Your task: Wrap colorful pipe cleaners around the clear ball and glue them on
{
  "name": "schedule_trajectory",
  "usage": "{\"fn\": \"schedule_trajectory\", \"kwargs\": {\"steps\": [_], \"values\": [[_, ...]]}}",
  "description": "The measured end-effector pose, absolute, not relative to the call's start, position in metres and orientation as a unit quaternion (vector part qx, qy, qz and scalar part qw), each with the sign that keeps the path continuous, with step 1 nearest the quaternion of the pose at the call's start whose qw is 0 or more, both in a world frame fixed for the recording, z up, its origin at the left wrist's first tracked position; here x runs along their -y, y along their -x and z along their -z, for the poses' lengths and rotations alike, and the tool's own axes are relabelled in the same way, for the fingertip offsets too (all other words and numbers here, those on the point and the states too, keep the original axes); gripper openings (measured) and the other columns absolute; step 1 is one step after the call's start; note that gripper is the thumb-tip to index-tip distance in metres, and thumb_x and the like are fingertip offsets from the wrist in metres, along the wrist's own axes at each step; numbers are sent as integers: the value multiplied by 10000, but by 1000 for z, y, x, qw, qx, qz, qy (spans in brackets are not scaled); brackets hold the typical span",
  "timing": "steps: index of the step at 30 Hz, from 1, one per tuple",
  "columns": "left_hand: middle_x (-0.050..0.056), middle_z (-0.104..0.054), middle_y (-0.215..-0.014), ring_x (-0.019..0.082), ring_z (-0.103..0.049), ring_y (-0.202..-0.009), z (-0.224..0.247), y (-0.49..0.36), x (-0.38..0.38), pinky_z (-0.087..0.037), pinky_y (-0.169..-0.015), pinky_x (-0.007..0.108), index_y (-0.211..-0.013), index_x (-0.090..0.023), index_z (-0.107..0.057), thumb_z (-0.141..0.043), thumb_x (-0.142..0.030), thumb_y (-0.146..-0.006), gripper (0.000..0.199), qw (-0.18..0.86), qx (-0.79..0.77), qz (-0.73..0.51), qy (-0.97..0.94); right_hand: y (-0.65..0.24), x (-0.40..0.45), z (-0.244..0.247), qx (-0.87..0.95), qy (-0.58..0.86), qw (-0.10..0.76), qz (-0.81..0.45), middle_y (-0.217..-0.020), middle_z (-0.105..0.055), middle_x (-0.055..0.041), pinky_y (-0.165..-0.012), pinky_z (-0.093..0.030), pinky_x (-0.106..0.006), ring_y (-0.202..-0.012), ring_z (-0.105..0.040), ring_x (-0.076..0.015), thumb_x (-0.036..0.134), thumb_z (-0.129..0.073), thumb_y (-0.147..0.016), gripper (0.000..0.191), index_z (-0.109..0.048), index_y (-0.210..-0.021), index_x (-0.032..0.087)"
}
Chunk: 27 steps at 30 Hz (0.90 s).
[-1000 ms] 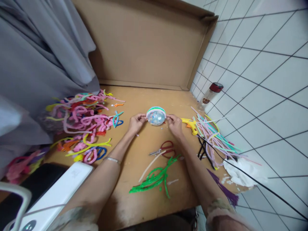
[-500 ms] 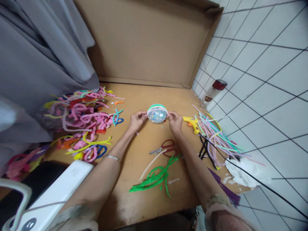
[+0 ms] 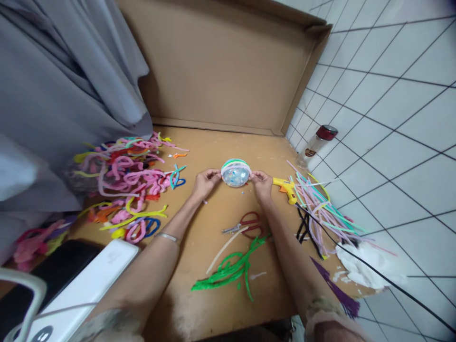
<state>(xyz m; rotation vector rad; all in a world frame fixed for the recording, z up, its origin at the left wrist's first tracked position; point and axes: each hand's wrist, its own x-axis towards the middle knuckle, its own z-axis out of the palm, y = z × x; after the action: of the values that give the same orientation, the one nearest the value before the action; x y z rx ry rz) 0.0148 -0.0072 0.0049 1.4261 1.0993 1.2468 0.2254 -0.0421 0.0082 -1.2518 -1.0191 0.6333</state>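
One ball [image 3: 235,177], left hand [image 3: 206,184] pinching one edge, right hand [image 3: 262,186] pinching the other, glue gun [image 3: 290,191] right by that hand

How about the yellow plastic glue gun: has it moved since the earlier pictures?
No. Against the red-handled metal scissors on the brown tabletop, the glue gun hasn't shifted.

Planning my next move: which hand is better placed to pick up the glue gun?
Right, most likely: the glue gun lies just beside the right hand, while the left hand is across the round piece. Both hands hold that piece, though.
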Motion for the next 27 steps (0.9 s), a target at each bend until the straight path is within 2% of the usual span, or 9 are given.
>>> {"fn": "schedule_trajectory", "kwargs": {"steps": [10, 16, 21, 27], "values": [[42, -749, -758, 148, -636, -667, 0, -17, 3, -488, -661, 256, -837, -148, -749, -720, -348, -708, 240, 459, -452, -508, -572, -229, 36, -4, 435, 549, 644, -307, -637, -683, -16, -652, -534, -323, -613, -641, -168, 478, -715, -594, 324, -650, -714, 184], [54, -774, -832, 173, -673, -736, -5, -17, 8, -505, -718, 275, -858, -158, -765, -660, -277, -785, 175, 409, -461, -492, -614, -238, 37, -4, 426, 553, 639, -323, -698, -732, -23, -682, -537, -336, -645, -646, -171, 418, -795, -539, 318, -693, -719, 176], [53, -784, -873, 180, -701, -794, -8, -15, 13, -518, -790, 283, -884, -180, -780, -633, -225, -844, 158, 344, -439, -486, -673, -246, 33, 2, 406, 542, 650, -346, -649, -718, -1, -663, -542, -325, -597, -631, -146, 366, -826, -510, 316, -699, -722, 169], [55, -789, -872, 163, -713, -789, -6, -16, 14, -528, -791, 265, -893, -185, -782, -640, -192, -869, 143, 285, -421, -493, -706, -250, 31, 5, 403, 517, 659, -369, -587, -687, 20, -594, -542, -286, -534, -612, -121, 324, -831, -511, 300, -675, -722, 177]]}}
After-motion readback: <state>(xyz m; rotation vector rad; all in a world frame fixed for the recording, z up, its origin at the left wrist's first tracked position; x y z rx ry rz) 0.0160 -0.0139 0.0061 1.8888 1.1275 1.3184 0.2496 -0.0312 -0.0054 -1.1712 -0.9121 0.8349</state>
